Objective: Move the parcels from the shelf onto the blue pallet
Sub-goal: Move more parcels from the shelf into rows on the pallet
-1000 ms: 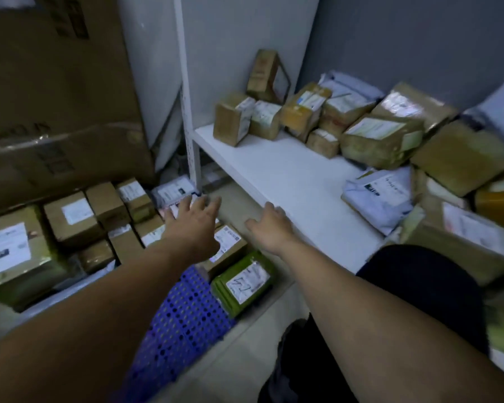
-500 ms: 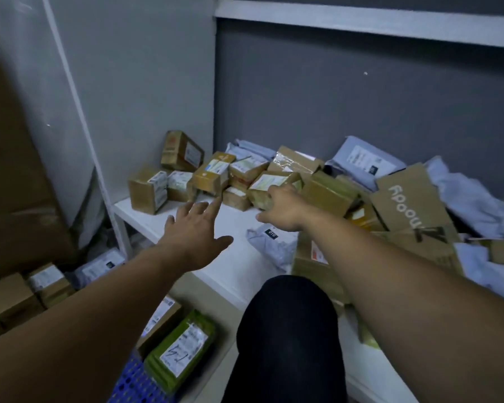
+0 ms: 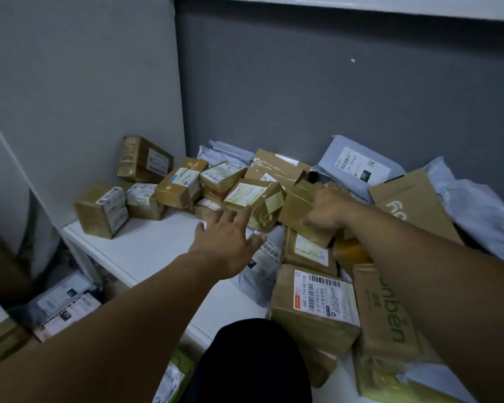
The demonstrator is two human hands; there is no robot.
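Several taped brown cardboard parcels and grey mailer bags lie heaped on the white shelf (image 3: 146, 251). My right hand (image 3: 326, 210) grips a plain brown parcel (image 3: 300, 210) in the middle of the heap, fingers curled over its top. My left hand (image 3: 227, 239) reaches out with fingers spread, its fingertips at a labelled brown parcel (image 3: 253, 199) just left of the gripped one. The blue pallet is out of view.
A large labelled box (image 3: 314, 309) and a brown "unben" carton (image 3: 387, 324) sit at the shelf's near right. More parcels (image 3: 58, 309) lie on the floor at lower left. A grey wall (image 3: 332, 97) backs the shelf. My dark-clad knee (image 3: 250, 362) is below.
The view has swung up from the floor parcels and pallet to the shelf. My right hand has gone further into the heap and closed on a brown parcel; my left hand has reached forward.
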